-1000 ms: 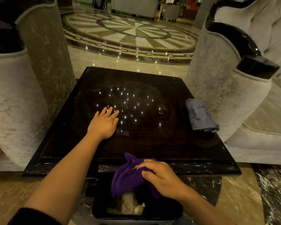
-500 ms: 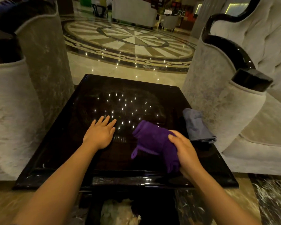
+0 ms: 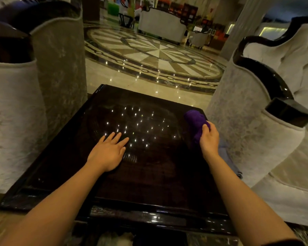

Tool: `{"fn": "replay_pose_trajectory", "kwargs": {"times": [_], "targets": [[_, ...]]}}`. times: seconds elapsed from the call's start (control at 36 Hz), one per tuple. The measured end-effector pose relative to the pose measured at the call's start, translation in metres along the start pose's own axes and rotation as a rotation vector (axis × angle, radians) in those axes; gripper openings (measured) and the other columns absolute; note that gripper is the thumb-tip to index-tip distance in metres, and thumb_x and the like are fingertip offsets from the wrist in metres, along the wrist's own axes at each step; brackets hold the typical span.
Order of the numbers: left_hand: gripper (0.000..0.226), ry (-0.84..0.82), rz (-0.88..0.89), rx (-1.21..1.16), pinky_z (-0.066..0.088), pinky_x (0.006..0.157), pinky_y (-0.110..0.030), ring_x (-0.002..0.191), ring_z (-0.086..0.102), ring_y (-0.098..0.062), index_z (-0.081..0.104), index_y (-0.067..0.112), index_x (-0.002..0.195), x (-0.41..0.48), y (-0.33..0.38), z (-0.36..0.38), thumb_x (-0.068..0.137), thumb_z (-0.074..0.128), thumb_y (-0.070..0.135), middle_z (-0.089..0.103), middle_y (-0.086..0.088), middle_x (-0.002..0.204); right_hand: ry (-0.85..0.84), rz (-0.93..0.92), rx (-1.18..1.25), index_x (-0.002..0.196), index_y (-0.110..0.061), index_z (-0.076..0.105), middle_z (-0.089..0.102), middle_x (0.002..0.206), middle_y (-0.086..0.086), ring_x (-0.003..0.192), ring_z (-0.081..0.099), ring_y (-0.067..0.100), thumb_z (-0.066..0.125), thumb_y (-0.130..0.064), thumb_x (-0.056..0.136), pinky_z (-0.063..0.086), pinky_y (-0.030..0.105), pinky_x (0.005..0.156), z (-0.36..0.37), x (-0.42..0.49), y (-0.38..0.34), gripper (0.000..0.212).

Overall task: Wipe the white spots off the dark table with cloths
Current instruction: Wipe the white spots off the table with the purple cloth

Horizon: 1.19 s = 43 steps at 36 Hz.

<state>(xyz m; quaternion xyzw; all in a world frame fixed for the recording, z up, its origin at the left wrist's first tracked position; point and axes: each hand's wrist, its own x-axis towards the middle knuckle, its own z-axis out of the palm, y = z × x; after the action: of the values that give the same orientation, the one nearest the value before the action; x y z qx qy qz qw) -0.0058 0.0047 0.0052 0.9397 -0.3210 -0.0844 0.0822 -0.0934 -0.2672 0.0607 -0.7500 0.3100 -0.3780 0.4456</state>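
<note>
Here, left hand (image 3: 108, 153) flat on dark table (image 3: 60, 162), right hand (image 3: 208, 139) gripping purple cloth (image 3: 194, 119)

The grey cloth (image 3: 228, 157) at the table's (image 3: 64, 167) right edge is mostly hidden behind the right forearm; only slivers show either side of it. The right hand (image 3: 208, 139) covers the near end of the purple cloth (image 3: 196, 121), and how far that cloth touches the table cannot be told. Both arms are cut off by the bottom edge. Pale stuff under the table's near edge (image 3: 114, 238) is too dark and cropped to name.
</note>
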Motion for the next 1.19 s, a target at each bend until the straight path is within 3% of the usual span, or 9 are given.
{"fn": "replay_pose_trajectory", "kwargs": {"times": [0.14, 0.44, 0.56, 0.61, 0.69, 0.78, 0.94, 1.11, 1.19], "targets": [[0.049, 0.01, -0.003, -0.003, 0.003, 0.118, -0.039, 0.145, -0.003, -0.02, 0.006, 0.028, 0.146, 0.002, -0.001, 0.003, 0.098, 0.015, 0.037, 0.002, -0.002, 0.158, 0.061, 0.028, -0.08, 0.118, -0.003, 0.052, 0.058, 0.119, 0.025, 0.112, 0.051, 0.036, 0.038, -0.012, 0.093, 0.037, 0.041, 0.098, 0.015, 0.029, 0.01, 0.03], [0.049, 0.017, -0.014, -0.039, 0.001, 0.118, -0.038, 0.145, -0.005, -0.018, 0.007, 0.031, 0.145, 0.005, -0.002, 0.004, 0.098, 0.016, 0.038, 0.001, 0.001, 0.158, 0.122, -0.061, -0.129, 0.123, -0.007, 0.047, 0.055, 0.125, 0.019, 0.116, 0.048, 0.029, 0.034, -0.017, 0.096, 0.034, 0.034, 0.098, 0.024, 0.086, 0.009, 0.032], [0.049, 0.021, -0.019, -0.04, 0.001, 0.118, -0.038, 0.145, -0.005, -0.017, 0.007, 0.032, 0.145, 0.005, 0.0, 0.005, 0.098, 0.016, 0.039, 0.001, 0.002, 0.158, 0.071, -0.284, -0.381, 0.123, -0.005, 0.046, 0.052, 0.128, 0.02, 0.118, 0.046, 0.034, 0.035, -0.014, 0.095, 0.033, 0.042, 0.102, 0.017, 0.101, 0.024, 0.031], [0.049, 0.019, -0.021, -0.044, 0.0, 0.118, -0.037, 0.145, -0.005, -0.016, 0.007, 0.033, 0.145, 0.005, -0.001, 0.004, 0.098, 0.016, 0.039, 0.001, 0.003, 0.158, -0.044, -0.357, -0.61, 0.126, -0.005, 0.042, 0.045, 0.133, 0.023, 0.12, 0.042, 0.039, 0.034, -0.016, 0.095, 0.031, 0.048, 0.105, 0.015, 0.106, 0.037, 0.034], [0.048, 0.015, -0.018, -0.043, 0.0, 0.118, -0.036, 0.145, -0.006, -0.016, 0.007, 0.033, 0.145, 0.005, -0.001, 0.003, 0.098, 0.016, 0.038, 0.0, 0.003, 0.158, -0.291, -0.196, -0.977, 0.138, -0.013, 0.024, 0.025, 0.147, 0.023, 0.133, 0.024, 0.04, 0.029, -0.025, 0.097, 0.017, 0.052, 0.111, 0.014, 0.108, 0.055, 0.044], [0.048, 0.007, -0.022, -0.039, -0.001, 0.118, -0.036, 0.144, -0.006, -0.015, 0.006, 0.032, 0.145, 0.004, 0.0, 0.002, 0.098, 0.015, 0.038, 0.0, 0.003, 0.158, -0.439, -0.014, -1.042, 0.141, -0.018, 0.013, 0.025, 0.147, 0.022, 0.133, 0.026, 0.04, 0.026, -0.03, 0.096, 0.016, 0.054, 0.111, 0.015, 0.103, 0.061, 0.048], [0.048, 0.009, -0.033, -0.03, 0.0, 0.118, -0.035, 0.145, -0.005, -0.015, 0.007, 0.032, 0.145, 0.002, 0.003, 0.0, 0.098, 0.016, 0.037, 0.001, 0.003, 0.158, -0.454, 0.071, -1.076, 0.141, -0.023, 0.007, 0.026, 0.145, 0.022, 0.128, 0.033, 0.041, 0.028, -0.036, 0.094, 0.025, 0.054, 0.108, 0.016, 0.101, 0.059, 0.053], [0.048, -0.005, -0.044, -0.026, 0.0, 0.118, -0.036, 0.145, -0.005, -0.016, 0.008, 0.031, 0.145, 0.002, 0.004, -0.002, 0.098, 0.017, 0.036, 0.001, 0.003, 0.158, -0.5, 0.084, -1.108, 0.142, -0.022, 0.006, 0.032, 0.143, 0.022, 0.128, 0.035, 0.04, 0.036, -0.039, 0.091, 0.024, 0.055, 0.109, 0.015, 0.101, 0.059, 0.062], [0.048, 0.001, -0.049, -0.028, 0.0, 0.118, -0.036, 0.145, -0.004, -0.016, 0.009, 0.031, 0.145, 0.002, 0.004, -0.003, 0.098, 0.017, 0.036, 0.002, 0.002, 0.158, -0.552, 0.093, -1.048, 0.142, -0.024, -0.004, 0.019, 0.151, 0.02, 0.134, 0.027, 0.039, 0.033, -0.048, 0.091, 0.018, 0.055, 0.112, 0.01, 0.103, 0.059, 0.067]]}}
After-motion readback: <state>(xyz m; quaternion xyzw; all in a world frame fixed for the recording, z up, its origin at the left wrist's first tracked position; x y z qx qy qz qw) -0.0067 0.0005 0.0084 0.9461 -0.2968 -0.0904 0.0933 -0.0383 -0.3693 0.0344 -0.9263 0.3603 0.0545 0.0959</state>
